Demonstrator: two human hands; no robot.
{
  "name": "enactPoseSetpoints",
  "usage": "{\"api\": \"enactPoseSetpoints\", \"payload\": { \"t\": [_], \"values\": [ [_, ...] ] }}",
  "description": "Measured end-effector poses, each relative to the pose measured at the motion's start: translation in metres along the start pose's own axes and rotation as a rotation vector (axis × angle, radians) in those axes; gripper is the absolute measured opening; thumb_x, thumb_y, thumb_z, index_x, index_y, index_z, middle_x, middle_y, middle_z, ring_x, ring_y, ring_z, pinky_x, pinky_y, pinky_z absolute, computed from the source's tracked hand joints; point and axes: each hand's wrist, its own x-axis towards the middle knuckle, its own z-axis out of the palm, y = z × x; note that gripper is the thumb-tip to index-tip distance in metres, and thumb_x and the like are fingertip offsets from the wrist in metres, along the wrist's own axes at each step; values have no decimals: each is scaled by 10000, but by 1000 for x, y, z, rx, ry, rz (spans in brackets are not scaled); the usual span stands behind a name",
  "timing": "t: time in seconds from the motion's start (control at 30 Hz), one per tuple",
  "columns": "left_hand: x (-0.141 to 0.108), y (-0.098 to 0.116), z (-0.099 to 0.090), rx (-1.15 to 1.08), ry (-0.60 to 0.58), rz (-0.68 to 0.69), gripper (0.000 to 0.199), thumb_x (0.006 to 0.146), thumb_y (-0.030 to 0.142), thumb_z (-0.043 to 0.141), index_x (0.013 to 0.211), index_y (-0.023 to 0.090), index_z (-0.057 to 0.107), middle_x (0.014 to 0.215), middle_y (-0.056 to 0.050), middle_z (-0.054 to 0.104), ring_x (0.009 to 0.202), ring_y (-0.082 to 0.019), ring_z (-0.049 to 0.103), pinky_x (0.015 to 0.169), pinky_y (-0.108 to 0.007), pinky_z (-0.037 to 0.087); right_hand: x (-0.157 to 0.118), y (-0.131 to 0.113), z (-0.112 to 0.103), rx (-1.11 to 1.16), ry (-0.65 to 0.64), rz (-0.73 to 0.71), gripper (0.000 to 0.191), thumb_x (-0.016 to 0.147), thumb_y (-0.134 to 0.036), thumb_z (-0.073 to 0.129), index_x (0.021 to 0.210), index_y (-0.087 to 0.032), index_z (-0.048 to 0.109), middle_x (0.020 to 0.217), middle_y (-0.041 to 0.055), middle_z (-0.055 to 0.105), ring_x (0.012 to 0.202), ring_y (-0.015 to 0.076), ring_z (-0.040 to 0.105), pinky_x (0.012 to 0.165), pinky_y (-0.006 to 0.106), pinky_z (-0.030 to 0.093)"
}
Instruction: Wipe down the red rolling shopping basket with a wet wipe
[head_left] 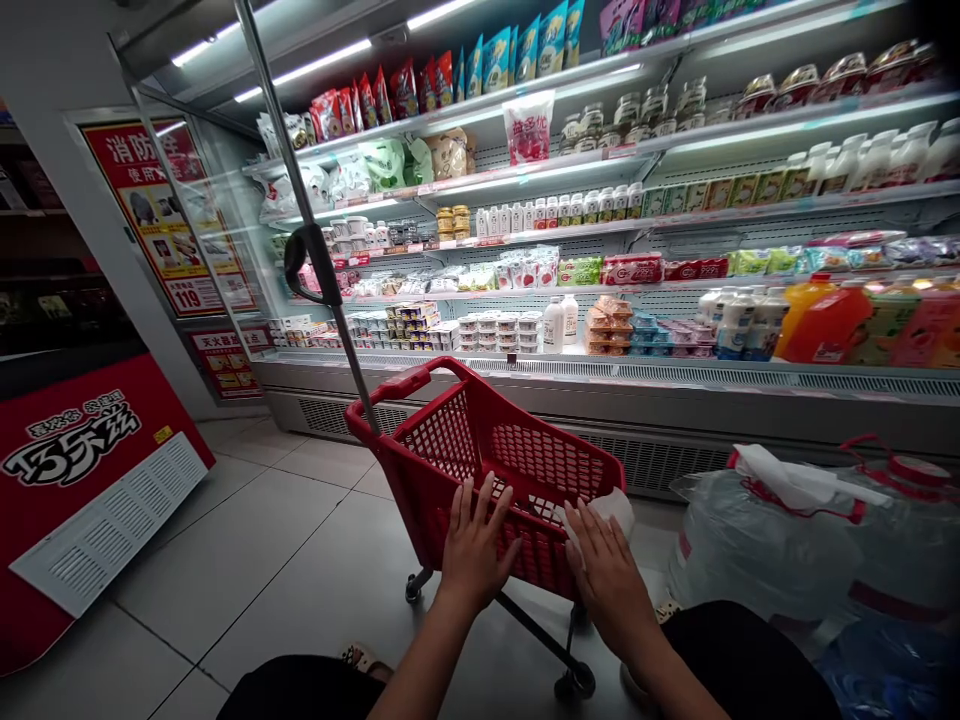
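A small red plastic shopping cart (551,450) stands in front of me, its near side facing my hands. My left hand (476,545) lies against that side, fingers stretched and spread, nothing in it. At the cart's right corner, my right hand (606,575) presses a crumpled white wipe (618,512) against the rim. The fingers of this hand are extended over the wipe, and part of it sticks out past them. A dark upright pole with a loop grip (322,265) rises at the cart's handle end.
A lit refrigerated shelf (517,368) of dairy and drinks runs behind the cart. Large water jugs in plastic (765,550) stand at right. A red freezer (90,500) is at left on the tiled floor (277,560). My knees flank the cart.
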Motion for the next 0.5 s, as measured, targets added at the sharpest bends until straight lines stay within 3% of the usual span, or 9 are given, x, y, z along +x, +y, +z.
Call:
{"api": "enactPoseSetpoints", "payload": {
  "t": [0.2, 0.3, 0.4, 0.5],
  "values": [
    [0, 2, 4, 30, 11, -4, 798, 956, 328, 606, 1665, 369, 242, 1748, 14, 220, 1589, -341, 228, 1280, -557, 246, 12, -39, -10, 46, -77, -236, 658, 1107, -367, 330, 1694, -316, 38, 1719, 4, 273, 1561, 246, 322, 1273, 487, 310],
    [0, 2, 4, 35, 6, -1, 786, 949, 306, 606, 1656, 374, 269, 1744, 21, 231, 1593, -329, 220, 1285, -556, 231, 7, -30, -26, 53, -95, -248, 703, 1086, -388, 394, 1696, -311, 53, 1725, -3, 259, 1581, 257, 273, 1249, 468, 357],
    [0, 6, 3, 26, -6, -18, 825, 911, 271, 643, 1650, 363, 288, 1750, 16, 211, 1598, -345, 194, 1277, -568, 242, 8, -11, -38, 7, -61, -172, 818, 1018, -465, 536, 1697, -302, 109, 1745, 20, 190, 1598, 343, 193, 1248, 557, 333],
    [1, 10, 4, 16, -6, -29, 822, 908, 268, 646, 1647, 354, 297, 1752, 10, 203, 1599, -351, 187, 1269, -578, 254, 19, 0, -32, -18, -89, -183, 867, 973, -465, 602, 1692, -312, 142, 1741, 40, 204, 1551, 360, 323, 1192, 561, 411]
  ]
}}
